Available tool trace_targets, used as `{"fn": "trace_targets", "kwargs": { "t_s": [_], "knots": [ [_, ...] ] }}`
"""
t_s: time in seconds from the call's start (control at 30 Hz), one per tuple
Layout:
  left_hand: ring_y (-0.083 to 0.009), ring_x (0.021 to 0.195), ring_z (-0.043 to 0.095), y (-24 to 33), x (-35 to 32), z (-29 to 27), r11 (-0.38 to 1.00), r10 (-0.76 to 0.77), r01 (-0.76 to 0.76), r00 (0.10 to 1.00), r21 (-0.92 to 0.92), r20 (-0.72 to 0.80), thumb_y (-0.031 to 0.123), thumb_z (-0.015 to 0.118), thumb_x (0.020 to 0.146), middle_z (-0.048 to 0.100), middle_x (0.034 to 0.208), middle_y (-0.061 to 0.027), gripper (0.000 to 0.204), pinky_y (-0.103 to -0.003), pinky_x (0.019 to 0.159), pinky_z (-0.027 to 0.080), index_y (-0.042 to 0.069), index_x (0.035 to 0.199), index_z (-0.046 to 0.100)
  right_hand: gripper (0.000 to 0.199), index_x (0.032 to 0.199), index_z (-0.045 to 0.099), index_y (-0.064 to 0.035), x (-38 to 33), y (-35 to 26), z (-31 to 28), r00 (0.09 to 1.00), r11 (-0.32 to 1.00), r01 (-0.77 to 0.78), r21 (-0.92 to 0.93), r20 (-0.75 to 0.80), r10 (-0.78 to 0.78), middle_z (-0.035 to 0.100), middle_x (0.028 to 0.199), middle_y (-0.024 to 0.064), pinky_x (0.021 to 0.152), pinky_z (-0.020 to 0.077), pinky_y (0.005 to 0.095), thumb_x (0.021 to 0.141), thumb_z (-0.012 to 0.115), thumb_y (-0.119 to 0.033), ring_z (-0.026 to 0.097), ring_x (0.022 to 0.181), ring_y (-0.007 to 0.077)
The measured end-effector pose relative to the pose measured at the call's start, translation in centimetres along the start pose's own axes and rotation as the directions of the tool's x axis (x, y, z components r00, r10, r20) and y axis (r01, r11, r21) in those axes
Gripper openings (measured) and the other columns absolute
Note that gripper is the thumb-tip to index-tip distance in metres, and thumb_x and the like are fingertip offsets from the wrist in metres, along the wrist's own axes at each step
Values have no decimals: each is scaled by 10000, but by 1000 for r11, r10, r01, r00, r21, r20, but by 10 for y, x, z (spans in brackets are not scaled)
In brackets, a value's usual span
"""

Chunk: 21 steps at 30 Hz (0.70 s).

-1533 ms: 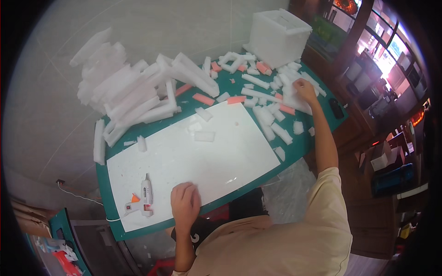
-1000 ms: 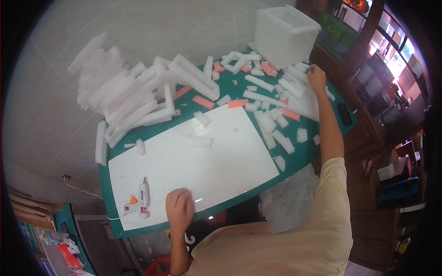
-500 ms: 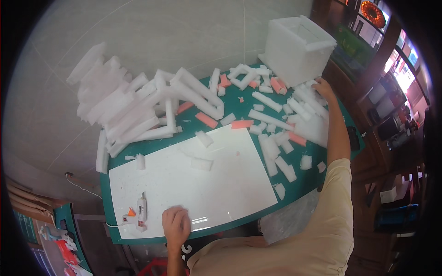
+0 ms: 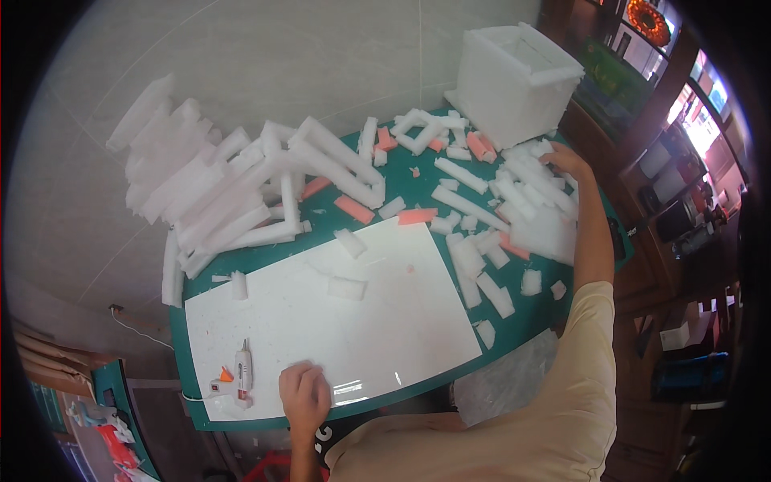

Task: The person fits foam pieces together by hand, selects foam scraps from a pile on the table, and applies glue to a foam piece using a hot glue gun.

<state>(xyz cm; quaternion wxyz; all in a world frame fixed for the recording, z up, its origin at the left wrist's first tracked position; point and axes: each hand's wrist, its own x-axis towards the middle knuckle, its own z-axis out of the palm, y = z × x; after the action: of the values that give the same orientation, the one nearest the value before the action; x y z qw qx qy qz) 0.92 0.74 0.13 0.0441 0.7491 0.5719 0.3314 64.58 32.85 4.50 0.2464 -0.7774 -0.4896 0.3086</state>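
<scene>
Green mat: one glue gun beside fisted left hand; right hand, grip unclear, among foam strips.

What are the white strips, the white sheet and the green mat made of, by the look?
White strips: likely expanded foam; matte, blocky, rough-cut edges, and the box looks the same. White sheet: glossy, showing glare near the left hand; maybe plastic or coated board. Green mat: flat and matte, probably a rubbery cutting mat. The right hand rests among the foam pieces.

A white foam box stands at the green mat's far corner, long foam strips piled leftward.
</scene>
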Motion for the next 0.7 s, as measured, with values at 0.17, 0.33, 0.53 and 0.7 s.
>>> {"fn": "trace_targets", "kwargs": {
  "t_s": [0.17,0.33,0.53,0.7],
  "knots": [
    [-323,895,565,1,1,0,1000,-2,2,1000,-2,-4,-26,635,712,599,965,-129,225,-414,785,452,30,930,630,845,1449,343,5,-10,-9,9,1000,999,-25,-21,2,25,401,1449,171,961,480,375,703,667,-226,491,1240,287],
    [-320,899,568,4,-1,-4,1000,-5,5,1000,9,-14,-21,641,717,600,968,-124,224,-411,789,452,35,934,631,828,1436,366,-7,-16,-19,14,1000,1000,-15,3,-25,15,426,1425,154,945,482,384,690,661,-214,498,1222,280],
    [-317,909,571,2,-1,-1,1000,-5,5,1000,-6,-14,-17,651,721,601,970,-122,221,-411,791,452,35,935,630,729,1384,434,-49,-25,-18,15,999,993,13,113,45,-18,516,1308,120,946,476,380,705,675,-164,521,1174,240],
    [-317,910,572,1,0,-1,1000,6,-7,1000,-10,-22,-14,655,723,600,970,-121,213,-411,794,450,34,928,627,623,1331,460,-47,-31,-14,4,986,963,54,264,137,-93,561,1149,73,913,482,364,749,667,-131,557,1052,180]
  ]
}}
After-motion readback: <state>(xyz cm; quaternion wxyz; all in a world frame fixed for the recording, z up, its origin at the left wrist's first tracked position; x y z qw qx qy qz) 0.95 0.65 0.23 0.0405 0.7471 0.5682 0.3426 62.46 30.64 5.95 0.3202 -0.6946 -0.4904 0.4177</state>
